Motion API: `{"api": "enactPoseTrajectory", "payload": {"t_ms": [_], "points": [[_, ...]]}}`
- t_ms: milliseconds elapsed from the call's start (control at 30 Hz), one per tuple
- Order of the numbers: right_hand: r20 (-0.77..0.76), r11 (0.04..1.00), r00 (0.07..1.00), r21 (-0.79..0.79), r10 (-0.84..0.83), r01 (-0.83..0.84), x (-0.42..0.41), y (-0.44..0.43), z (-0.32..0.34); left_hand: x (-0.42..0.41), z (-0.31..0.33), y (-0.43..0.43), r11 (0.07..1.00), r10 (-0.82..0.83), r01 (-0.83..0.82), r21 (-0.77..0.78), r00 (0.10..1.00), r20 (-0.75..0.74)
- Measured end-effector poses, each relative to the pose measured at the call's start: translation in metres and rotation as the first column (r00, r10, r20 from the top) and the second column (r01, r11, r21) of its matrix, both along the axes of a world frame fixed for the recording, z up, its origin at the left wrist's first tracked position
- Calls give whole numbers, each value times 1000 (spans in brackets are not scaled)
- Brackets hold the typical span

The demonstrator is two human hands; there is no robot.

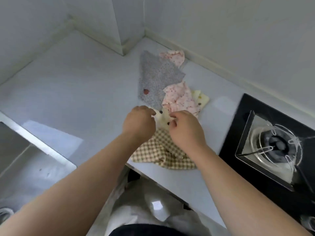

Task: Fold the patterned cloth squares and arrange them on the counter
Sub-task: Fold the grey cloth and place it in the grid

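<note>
Both hands pinch the cream dotted cloth (162,118) at the centre of the frame.
I see the left hand (139,123) and right hand (185,132) with fingers curled, each nipping an edge of that cloth on the white counter (76,82). A brown checked cloth (158,151) lies just below it. A pink cloth (179,97) and a grey cloth (155,77) overlap above, and a gas burner (274,145) sits at the right.
</note>
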State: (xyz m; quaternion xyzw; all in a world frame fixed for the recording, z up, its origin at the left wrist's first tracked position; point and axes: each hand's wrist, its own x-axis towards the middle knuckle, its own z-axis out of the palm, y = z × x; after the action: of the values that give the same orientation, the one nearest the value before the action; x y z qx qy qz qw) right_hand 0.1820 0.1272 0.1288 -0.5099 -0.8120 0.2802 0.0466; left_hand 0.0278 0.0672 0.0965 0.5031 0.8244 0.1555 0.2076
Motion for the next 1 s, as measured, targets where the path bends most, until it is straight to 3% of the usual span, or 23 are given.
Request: {"api": "enactPoseTrajectory", "payload": {"t_ms": [133,233,400,567,733,867,1000], "points": [[-58,991,991,49,-120,123,-35,14,-9,-33,-21,35,973,-229,226,-50,971,-68],[-81,981,984,95,-161,168,-45,18,-11,-52,-34,58,967,-255,253,-29,962,-101],[-50,984,993,134,-108,114,-66,31,-16,-83,-55,76,984,-176,176,-14,975,-138],[-14,989,999,147,32,-30,-92,38,-28,-94,-76,59,991,-17,43,124,979,-203],[73,952,972,197,224,-234,-95,14,-31,-91,-41,9,910,267,-236,340,963,-46],[-44,934,958,240,283,-265,-114,3,-12,-102,11,-8,811,272,-259,524,961,54],[-221,930,932,295,288,-218,-143,2,0,-112,40,-11,713,264,-220,665,964,35]]}}
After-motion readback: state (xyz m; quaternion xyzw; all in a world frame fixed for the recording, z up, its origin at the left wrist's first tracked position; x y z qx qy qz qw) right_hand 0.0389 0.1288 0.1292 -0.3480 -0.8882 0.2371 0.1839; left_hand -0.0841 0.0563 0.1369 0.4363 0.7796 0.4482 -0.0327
